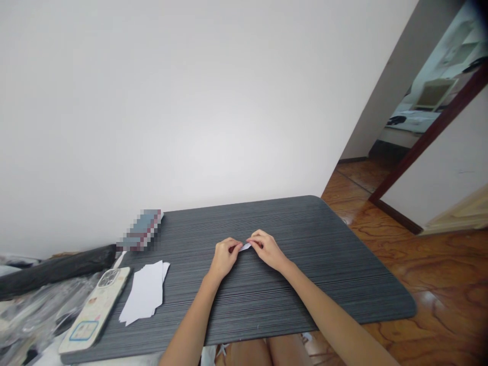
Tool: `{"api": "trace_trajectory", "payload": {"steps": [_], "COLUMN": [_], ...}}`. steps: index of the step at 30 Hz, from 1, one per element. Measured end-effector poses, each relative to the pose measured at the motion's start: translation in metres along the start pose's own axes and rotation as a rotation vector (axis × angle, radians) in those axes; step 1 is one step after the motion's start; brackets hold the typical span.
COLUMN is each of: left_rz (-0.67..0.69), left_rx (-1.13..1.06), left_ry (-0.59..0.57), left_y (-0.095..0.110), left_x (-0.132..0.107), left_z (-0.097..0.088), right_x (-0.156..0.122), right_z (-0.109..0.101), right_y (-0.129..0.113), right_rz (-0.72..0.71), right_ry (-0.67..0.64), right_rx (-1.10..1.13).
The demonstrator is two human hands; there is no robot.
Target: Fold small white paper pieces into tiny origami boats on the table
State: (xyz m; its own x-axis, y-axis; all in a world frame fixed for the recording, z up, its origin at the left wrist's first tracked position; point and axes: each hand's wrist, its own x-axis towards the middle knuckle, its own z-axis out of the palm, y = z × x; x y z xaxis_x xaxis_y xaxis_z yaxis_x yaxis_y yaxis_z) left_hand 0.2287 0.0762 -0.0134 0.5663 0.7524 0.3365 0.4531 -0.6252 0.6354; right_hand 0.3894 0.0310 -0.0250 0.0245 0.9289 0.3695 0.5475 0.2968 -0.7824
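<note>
My left hand (224, 255) and my right hand (267, 248) meet over the middle of a dark striped tabletop (328, 264). Both pinch a small white piece of paper (246, 246) between their fingertips, the left hand at its left end and the right hand at its right end. The paper lies just above or on the table surface; I cannot tell which. Most of the paper is hidden by the fingers.
A stack of white paper sheets (145, 291) lies at the left of the table, beside a phone (96, 308) in a light case at the left edge. A blurred box (143, 230) sits at the far left corner. A white wall stands behind; a wooden floor (430, 284) and doorway are to the right.
</note>
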Motion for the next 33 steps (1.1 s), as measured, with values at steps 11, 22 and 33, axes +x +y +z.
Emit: {"api": "trace_trajectory", "payload": {"steps": [11, 22, 33], "left_rz": [0.007, 0.028, 0.07], "left_rx": [-0.033, 0.049, -0.056], "left_ry": [-0.072, -0.025, -0.123], "left_y": [-0.0012, -0.0014, 0.0009], "left_x": [0.0019, 0.0023, -0.0013], "left_z": [-0.0061, 0.0024, -0.0048], "right_x": [0.0024, -0.0007, -0.001], "right_z": [0.004, 0.0065, 0.0045], "right_y": [0.0097, 0.005, 0.0094], "right_rz": [0.133, 0.116, 0.095], "right_ry": [-0.007, -0.07, -0.071], "right_rx": [0.176, 0.146, 0.046]}}
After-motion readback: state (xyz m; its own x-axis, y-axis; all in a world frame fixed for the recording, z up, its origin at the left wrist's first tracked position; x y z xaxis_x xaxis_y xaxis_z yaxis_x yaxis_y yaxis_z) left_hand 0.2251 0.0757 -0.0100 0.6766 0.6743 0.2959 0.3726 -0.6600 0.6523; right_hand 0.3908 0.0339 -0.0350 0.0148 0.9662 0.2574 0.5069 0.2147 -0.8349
